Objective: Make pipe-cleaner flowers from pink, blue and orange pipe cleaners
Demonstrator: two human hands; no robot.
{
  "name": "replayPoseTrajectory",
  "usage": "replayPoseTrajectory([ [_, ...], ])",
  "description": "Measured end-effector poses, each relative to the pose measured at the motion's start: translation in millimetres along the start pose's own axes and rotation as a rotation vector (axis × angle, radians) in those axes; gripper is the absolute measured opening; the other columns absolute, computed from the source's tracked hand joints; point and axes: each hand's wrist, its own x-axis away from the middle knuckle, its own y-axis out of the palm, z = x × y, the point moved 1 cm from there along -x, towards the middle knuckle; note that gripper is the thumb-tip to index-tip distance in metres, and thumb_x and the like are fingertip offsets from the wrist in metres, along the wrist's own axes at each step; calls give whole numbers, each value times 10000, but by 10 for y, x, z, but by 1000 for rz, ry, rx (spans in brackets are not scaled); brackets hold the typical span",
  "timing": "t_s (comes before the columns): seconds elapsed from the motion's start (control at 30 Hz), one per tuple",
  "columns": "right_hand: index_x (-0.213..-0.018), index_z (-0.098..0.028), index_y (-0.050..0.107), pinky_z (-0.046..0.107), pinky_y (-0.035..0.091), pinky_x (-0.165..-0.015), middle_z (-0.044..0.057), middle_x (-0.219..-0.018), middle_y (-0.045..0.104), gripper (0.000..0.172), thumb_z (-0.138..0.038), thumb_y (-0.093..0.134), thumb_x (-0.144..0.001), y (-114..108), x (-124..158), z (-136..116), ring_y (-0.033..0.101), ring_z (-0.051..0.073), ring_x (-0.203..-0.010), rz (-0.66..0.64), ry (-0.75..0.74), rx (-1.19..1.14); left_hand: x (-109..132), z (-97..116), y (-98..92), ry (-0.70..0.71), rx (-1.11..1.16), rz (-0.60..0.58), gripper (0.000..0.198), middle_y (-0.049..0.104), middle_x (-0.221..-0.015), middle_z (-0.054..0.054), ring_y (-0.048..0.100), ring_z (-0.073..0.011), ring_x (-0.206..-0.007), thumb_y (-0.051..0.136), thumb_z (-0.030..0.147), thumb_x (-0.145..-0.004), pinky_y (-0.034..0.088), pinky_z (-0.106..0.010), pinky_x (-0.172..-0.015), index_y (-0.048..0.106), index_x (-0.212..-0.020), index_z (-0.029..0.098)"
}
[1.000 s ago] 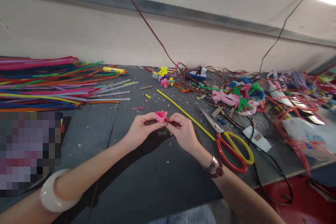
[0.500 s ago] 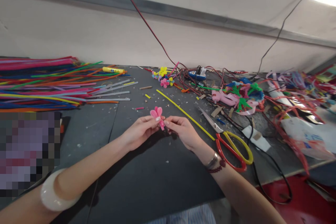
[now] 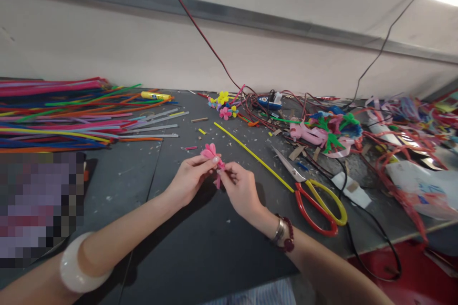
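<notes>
The left hand point(image 3: 189, 181) pinches a pink fuzzy pipe-cleaner flower point(image 3: 210, 153) with its fingers closed. The right hand point(image 3: 241, 189) pinches the flower too, from the other side. The flower sits between both hands. A yellow pipe cleaner point(image 3: 250, 157) and red and yellow scissors point(image 3: 317, 209) lie past the right hand.

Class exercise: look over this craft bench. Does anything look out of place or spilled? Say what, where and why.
Yes: a lone yellow pipe cleaner lies on the dark bench, apart from the multicoloured heap at left, and tangled dark red cords sprawl among the craft pieces beyond it.
</notes>
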Motion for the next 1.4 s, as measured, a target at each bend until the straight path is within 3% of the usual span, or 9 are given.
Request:
replayPoseTrajectory([
  [0.33,-664,-154,554,228,486,-512,-12,-570,576,145,-281,567,-735,146,26,-93,548,92,-490,-116,296,-380,-2,54,-22,348,-487,137,66,691,-694,-26,614,-171,-677,697,214,-613,469,-270,-655,695,-650,159],
  [0.47,-722,-165,564,218,465,-523,2,-643,599,96,-228,510,-769,66,39,-184,557,102,-550,-87,172,-111,-29,104,-51,442,-684,160,88,703,-744,-18,619,-192,-759,688,227,-630,456,-274,-721,705,-698,173],
  [0.57,-771,-173,575,226,454,-552,23,-711,623,109,-173,468,-793,-79,5,-228,571,116,-595,-79,2,158,-58,124,-74,434,-688,134,99,707,-769,-23,617,-191,-772,687,242,-642,454,-267,-731,705,-707,170],
  [0.73,-817,-168,577,285,443,-681,69,-779,619,157,-148,422,-838,-324,-105,-191,573,169,-733,-16,-309,551,-71,125,-58,276,-569,23,123,671,-625,-22,596,-145,-637,702,270,-646,473,-248,-669,691,-644,147],
  [0.87,-886,-167,578,318,417,-764,89,-868,619,195,-148,385,-869,-355,-146,-50,559,189,-836,-41,-327,665,-72,89,-54,85,-263,-22,92,674,-645,-17,599,-108,-614,725,224,-632,488,-225,-678,693,-669,146],
  [1.0,-847,-173,585,272,419,-698,57,-809,625,187,-124,405,-852,-226,-104,37,566,154,-737,-105,-265,579,-73,39,-60,-15,-84,6,76,684,-679,-24,604,-89,-597,710,190,-654,514,-205,-667,702,-719,151],
  [1.2,-781,-173,577,221,437,-565,18,-693,609,168,-175,425,-852,-47,-19,3,560,105,-565,-169,-92,336,-70,4,-62,-3,-44,28,85,677,-676,-22,613,-98,-629,706,179,-656,513,-190,-651,698,-734,146],
  [1.27,-799,-171,578,216,450,-535,13,-684,606,154,-221,441,-850,-20,4,-9,560,97,-534,-182,-13,213,-61,26,-64,72,-122,39,97,677,-678,-17,608,-105,-639,725,198,-632,499,-191,-647,697,-708,146],
  [1.4,-783,-160,573,210,469,-506,-7,-641,576,162,-302,500,-816,0,27,-55,541,79,-493,-240,121,-60,-9,112,-47,354,-507,81,91,685,-678,-19,606,-146,-655,717,241,-623,468,-218,-625,683,-624,156],
])
